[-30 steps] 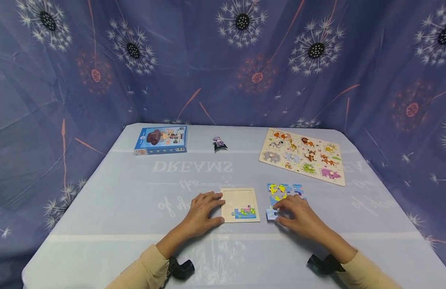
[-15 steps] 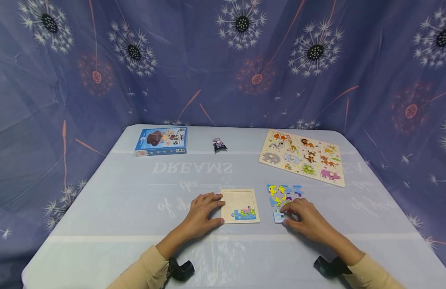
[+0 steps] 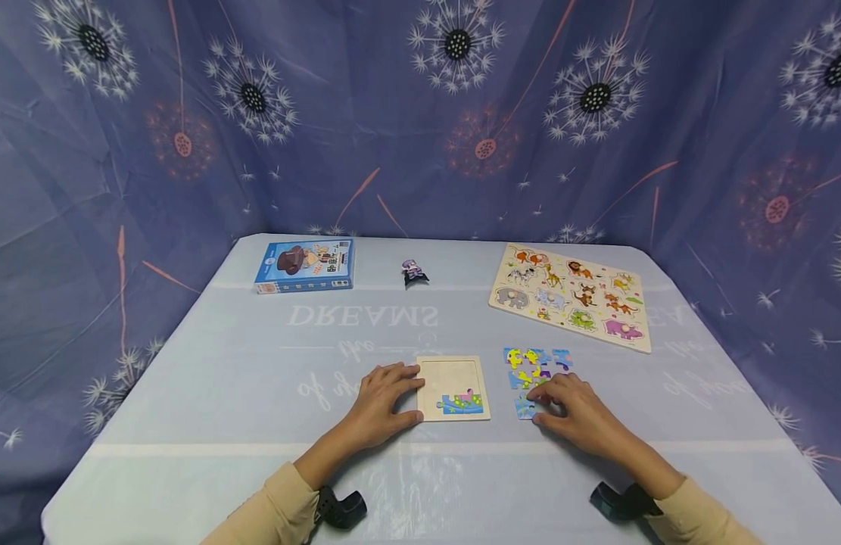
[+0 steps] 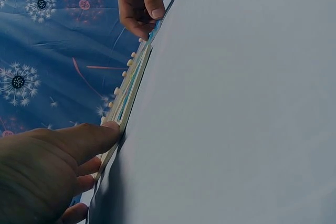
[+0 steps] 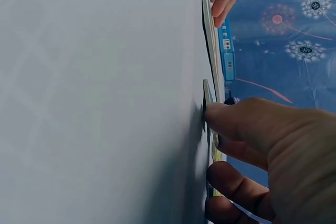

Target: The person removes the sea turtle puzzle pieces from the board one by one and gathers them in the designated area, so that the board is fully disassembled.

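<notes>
In the head view a square wooden puzzle tray (image 3: 450, 372) lies mid-table, with a few joined pieces (image 3: 462, 403) in its lower right corner. My left hand (image 3: 382, 403) rests at the tray's left edge, fingertips along the side and thumb by the near corner; the left wrist view has the thumb (image 4: 102, 134) against its edge. Right of the tray, my right hand (image 3: 575, 412) pinches a blue puzzle piece (image 3: 524, 409) between thumb and index finger. The right wrist view shows this piece (image 5: 207, 88) edge-on, close over the table. Several loose puzzle pieces (image 3: 522, 359) lie just beyond it.
A wooden animal peg puzzle (image 3: 566, 295) lies at the back right. A blue box (image 3: 304, 265) is at the back left, and a small purple and black item (image 3: 413, 272) lies between them. A patterned curtain (image 3: 393, 113) hangs behind the table.
My right hand, pinching the blue piece, has shifted slightly to the right, then stayed there. The piece's tilt has changed a little. My left hand stays at the tray.
</notes>
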A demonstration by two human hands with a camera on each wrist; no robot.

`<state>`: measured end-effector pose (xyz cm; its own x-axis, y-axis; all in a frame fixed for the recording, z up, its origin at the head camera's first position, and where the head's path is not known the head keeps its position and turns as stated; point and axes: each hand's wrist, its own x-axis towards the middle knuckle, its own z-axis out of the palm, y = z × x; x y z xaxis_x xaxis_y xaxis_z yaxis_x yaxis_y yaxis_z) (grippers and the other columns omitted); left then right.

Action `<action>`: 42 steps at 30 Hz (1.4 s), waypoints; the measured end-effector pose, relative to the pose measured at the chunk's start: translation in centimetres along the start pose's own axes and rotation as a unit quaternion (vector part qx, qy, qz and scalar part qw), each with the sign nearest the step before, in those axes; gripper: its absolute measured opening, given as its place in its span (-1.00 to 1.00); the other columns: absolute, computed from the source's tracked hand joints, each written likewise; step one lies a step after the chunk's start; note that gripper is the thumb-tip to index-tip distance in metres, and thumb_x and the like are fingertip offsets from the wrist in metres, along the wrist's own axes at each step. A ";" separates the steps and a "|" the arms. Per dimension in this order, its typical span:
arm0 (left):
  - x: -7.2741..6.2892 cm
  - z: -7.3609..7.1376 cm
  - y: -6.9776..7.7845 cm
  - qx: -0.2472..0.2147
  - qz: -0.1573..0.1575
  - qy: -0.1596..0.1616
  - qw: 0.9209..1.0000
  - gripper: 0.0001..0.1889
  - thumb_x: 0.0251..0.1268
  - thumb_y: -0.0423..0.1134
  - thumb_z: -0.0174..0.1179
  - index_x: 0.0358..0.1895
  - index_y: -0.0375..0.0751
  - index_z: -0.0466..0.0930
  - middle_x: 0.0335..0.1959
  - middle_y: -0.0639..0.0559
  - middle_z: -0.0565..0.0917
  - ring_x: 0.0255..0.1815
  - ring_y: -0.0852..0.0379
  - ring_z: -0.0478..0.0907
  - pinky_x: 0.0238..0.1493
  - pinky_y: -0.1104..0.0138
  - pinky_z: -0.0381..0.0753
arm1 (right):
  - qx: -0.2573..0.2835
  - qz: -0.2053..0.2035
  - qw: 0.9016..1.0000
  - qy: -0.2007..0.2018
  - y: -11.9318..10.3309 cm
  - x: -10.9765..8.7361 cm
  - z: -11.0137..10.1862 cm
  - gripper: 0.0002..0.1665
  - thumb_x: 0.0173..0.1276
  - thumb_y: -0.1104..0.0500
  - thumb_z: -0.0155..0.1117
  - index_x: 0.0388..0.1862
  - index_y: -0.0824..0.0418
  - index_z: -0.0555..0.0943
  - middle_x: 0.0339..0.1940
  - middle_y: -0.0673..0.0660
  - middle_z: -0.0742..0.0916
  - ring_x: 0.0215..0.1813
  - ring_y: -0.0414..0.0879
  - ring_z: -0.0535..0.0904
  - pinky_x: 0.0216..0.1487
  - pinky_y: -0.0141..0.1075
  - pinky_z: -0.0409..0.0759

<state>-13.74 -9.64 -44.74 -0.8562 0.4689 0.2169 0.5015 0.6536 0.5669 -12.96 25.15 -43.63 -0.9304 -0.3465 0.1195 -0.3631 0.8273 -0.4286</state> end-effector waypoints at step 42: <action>0.0 0.1 -0.1 0.000 0.006 0.005 1.000 -0.50 0.08 -0.13 0.33 0.14 -0.15 0.55 0.30 -0.10 0.45 0.39 -0.19 0.23 0.29 -0.20 0.07 | -0.008 -0.111 0.994 0.002 -8.0 5.0 4.1 -0.62 0.01 0.00 0.48 -0.17 0.05 0.66 -0.38 -0.11 0.56 -0.25 -0.27 0.30 -0.20 -0.36 0.31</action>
<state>-13.79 -9.64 -44.92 -0.8508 0.4713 0.2323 0.5127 0.6480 0.5632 -14.49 14.97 -43.30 -0.8272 -0.5199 0.2133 -0.5606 0.7372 -0.3771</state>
